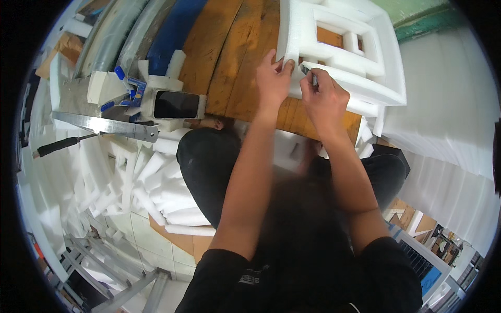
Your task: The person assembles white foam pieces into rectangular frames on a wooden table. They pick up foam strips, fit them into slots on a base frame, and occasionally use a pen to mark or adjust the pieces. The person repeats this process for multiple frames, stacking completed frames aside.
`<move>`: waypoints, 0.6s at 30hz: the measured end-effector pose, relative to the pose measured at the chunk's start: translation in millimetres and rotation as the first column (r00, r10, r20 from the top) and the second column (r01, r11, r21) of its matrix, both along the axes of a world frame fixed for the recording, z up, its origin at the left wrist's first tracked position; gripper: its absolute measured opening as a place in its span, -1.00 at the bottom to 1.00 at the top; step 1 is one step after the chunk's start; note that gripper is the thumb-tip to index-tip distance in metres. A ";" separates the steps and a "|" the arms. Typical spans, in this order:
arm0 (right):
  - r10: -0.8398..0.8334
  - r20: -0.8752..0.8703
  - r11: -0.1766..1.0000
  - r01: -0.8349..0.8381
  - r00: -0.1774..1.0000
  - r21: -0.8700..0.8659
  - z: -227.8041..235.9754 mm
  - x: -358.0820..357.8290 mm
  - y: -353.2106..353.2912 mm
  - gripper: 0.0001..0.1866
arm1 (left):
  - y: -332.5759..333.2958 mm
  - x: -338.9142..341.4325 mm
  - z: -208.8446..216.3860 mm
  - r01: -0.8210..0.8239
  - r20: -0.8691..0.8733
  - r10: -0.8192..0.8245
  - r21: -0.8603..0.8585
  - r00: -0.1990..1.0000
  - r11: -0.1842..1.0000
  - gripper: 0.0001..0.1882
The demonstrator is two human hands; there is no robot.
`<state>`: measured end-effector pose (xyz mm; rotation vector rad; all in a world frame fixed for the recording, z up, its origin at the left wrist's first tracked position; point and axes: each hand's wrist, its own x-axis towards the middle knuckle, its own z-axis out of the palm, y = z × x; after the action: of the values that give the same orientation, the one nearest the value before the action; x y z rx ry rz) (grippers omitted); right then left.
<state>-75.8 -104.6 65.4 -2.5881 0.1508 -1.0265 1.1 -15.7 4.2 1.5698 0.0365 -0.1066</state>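
Note:
A white foam frame (391, 78) with rectangular openings lies at the far side of the wooden bench top (235, 57). My left hand (274, 81) pinches the frame's near left corner, thumb and fingers on its edge. Close beside it, my right hand (326, 99) is closed round a small utility knife (314, 80). The knife's dark tip points left and touches or nearly touches the foam near my left thumb. Most of its handle is hidden in my fingers.
Left of the bench lie a handsaw (104, 127), a phone (176, 105) on a foam block and blue-and-white packets (136, 91). Long rolls (141, 36) stand behind them. White foam offcuts (172, 190) cover the floor at left. Stacked foam sheets (443, 94) rise at right.

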 end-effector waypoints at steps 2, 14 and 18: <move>0.033 -0.025 0.998 -0.035 0.999 -0.053 -0.1 3.6 -0.7 -0.83 | -2.1 3.1 -0.3 -0.004 0.017 0.004 0.016 1.000 1.000 -0.31; 0.013 -0.193 0.992 0.011 0.981 0.123 1.0 20.9 -17.2 -0.84 | -2.5 4.4 -3.7 0.016 0.010 -0.016 -0.031 1.000 0.999 -0.29; 0.038 -0.190 0.963 0.014 0.981 0.268 10.8 17.2 -21.3 -0.84 | -0.8 2.6 5.0 0.016 -0.024 -0.016 -0.022 1.000 1.000 -0.30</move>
<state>-58.6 -125.9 76.1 -2.4304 0.3008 -0.6937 3.7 -16.5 9.2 1.5475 0.0419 -0.1383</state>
